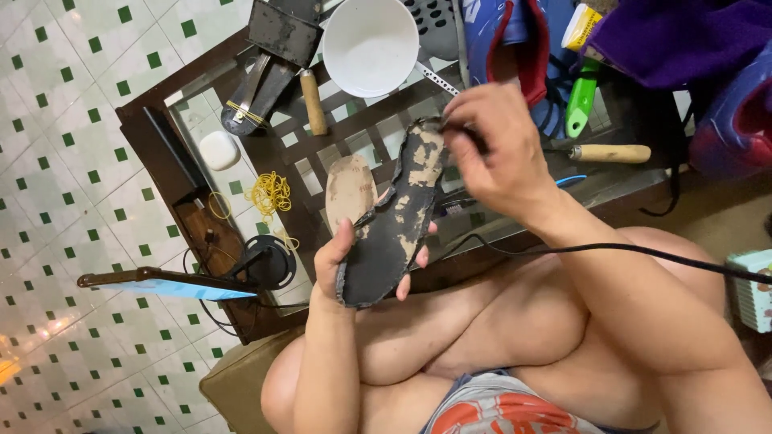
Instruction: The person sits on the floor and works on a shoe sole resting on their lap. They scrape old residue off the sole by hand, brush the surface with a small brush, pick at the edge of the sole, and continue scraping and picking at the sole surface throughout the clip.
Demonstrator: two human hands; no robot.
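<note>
Left hand (pixel 342 261) gripping flat black worn insole (pixel 394 221), right hand (pixel 498 149) pinching its ragged top edge

- I see the shoe sole (pixel 396 221) at the centre, above the table (pixel 241 145), its far end pointing toward one o'clock.
- My left hand (pixel 342 261) sits under its near end, at seven o'clock.
- My right hand (pixel 494 149) meets its far end, at one o'clock.
- The insole (pixel 349 191) lies just beside the sole, at ten o'clock.
- The bowl (pixel 370 44) stands at twelve o'clock, on the table's far part.
- The rubber bands (pixel 269 193) lie at nine o'clock.
- The wooden-handled tool (pixel 611 153) lies at three o'clock of my right hand.
</note>
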